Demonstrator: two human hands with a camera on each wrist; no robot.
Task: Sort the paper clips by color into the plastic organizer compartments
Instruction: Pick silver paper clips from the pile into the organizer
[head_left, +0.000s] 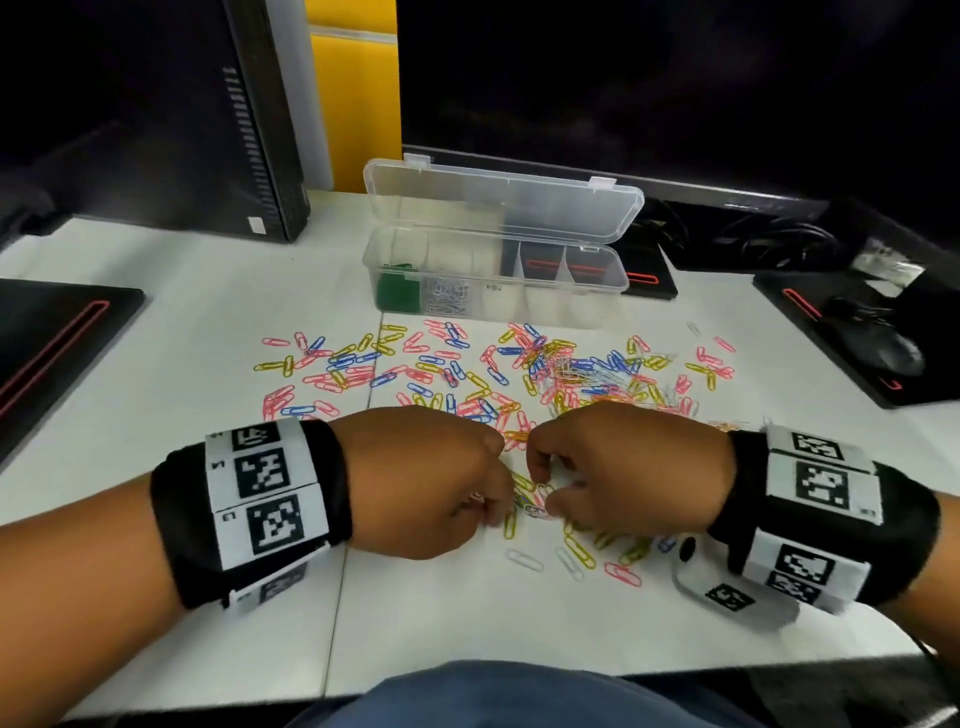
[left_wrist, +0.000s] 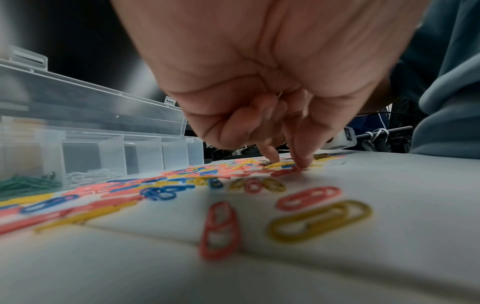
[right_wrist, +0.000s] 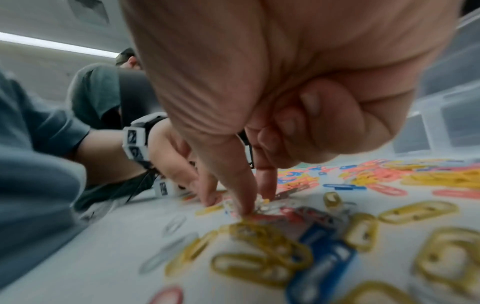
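Note:
Loose paper clips (head_left: 467, 369) in pink, yellow, blue and white lie spread over the white table (head_left: 182, 322). The clear plastic organizer (head_left: 597, 283) stands behind them with its lid up; green clips (head_left: 397, 293) fill its leftmost compartment and white clips (head_left: 449, 296) the one beside it. Both hands meet over a small tangle of clips (head_left: 532, 506) near the front. My left hand (head_left: 496, 514) (left_wrist: 285, 162) has its thumb and forefinger tips down on the clips, and a bit of white clip shows in its curled fingers. My right hand (head_left: 545, 501) (right_wrist: 255, 203) pinches a white clip (right_wrist: 261, 202) in the tangle.
A black computer tower (head_left: 249, 119) stands at the back left and a monitor (head_left: 675, 78) behind the organizer. Black mouse pads (head_left: 52, 332) lie left and right, with a mouse (head_left: 883, 348) and cables at the right. Another person sits behind in the right wrist view.

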